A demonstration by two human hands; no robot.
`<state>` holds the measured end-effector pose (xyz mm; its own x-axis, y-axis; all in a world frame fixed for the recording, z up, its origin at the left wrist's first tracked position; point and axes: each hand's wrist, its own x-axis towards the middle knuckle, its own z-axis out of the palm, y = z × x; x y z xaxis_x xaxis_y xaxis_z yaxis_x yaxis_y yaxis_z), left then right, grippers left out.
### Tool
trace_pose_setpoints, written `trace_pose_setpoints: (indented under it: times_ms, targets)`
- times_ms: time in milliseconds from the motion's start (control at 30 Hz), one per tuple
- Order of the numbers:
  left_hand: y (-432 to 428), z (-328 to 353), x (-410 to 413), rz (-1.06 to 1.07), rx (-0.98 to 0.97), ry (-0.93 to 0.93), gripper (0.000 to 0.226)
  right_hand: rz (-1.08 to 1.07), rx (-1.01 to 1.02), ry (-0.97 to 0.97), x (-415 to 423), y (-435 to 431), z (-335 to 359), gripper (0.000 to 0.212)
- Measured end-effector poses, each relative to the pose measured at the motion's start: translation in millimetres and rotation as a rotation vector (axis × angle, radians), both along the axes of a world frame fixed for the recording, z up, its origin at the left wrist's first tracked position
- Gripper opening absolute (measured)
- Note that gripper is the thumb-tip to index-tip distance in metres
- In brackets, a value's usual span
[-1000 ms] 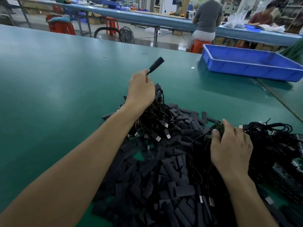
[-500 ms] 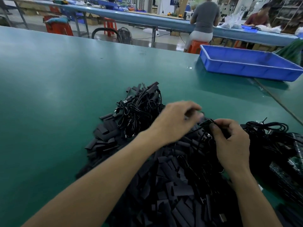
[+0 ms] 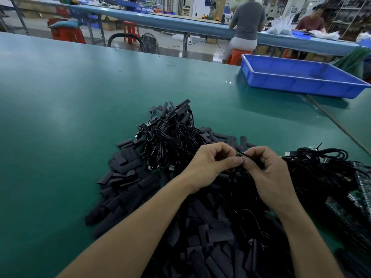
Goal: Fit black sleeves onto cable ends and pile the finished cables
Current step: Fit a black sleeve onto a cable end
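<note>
My left hand (image 3: 210,163) and right hand (image 3: 269,173) meet in front of me, arms stretched out, fingers curled, thumbs close together, both pinching one cable end (image 3: 240,154).

Sleeves (image 3: 128,183) left, cables (image 3: 170,135) behind, tray (image 3: 301,85) far right

Green table (image 3: 70,121) bears loose sleeves (image 3: 128,177), cables (image 3: 170,133), blue tray (image 3: 301,87).

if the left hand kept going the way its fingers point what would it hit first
Probably the right hand: the left hand points rightward at it, tips nearly touching, with only the small cable end they both pinch between them. Depth looks matched.
</note>
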<state>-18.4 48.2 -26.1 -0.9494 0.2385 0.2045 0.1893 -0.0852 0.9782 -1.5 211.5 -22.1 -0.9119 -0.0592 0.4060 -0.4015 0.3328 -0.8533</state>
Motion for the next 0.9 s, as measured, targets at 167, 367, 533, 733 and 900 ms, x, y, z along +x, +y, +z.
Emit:
trace_pose_setpoints:
  times_ms: [167,367,533,733,900]
  targets:
    - [-3,-1,-2,-0.04,0.057,-0.055,0.019,0.061,0.011,-0.031,-2,1,1,0.025]
    - [-7,0,-3,-0.082,0.076,-0.108,0.016,0.115,-0.056,-0.074,-1,1,3,0.004]
    - [-10,6,-2,-0.145,0.079,-0.134,0.015,0.142,-0.124,-0.091,1,2,5,0.008]
    - [-14,11,0,-0.074,0.276,-0.213,0.014,-0.099,-0.086,-0.007,-3,-4,2,0.022]
    - [-21,27,-3,0.025,0.557,-0.183,0.012,-0.518,0.135,0.101,5,3,7,0.017]
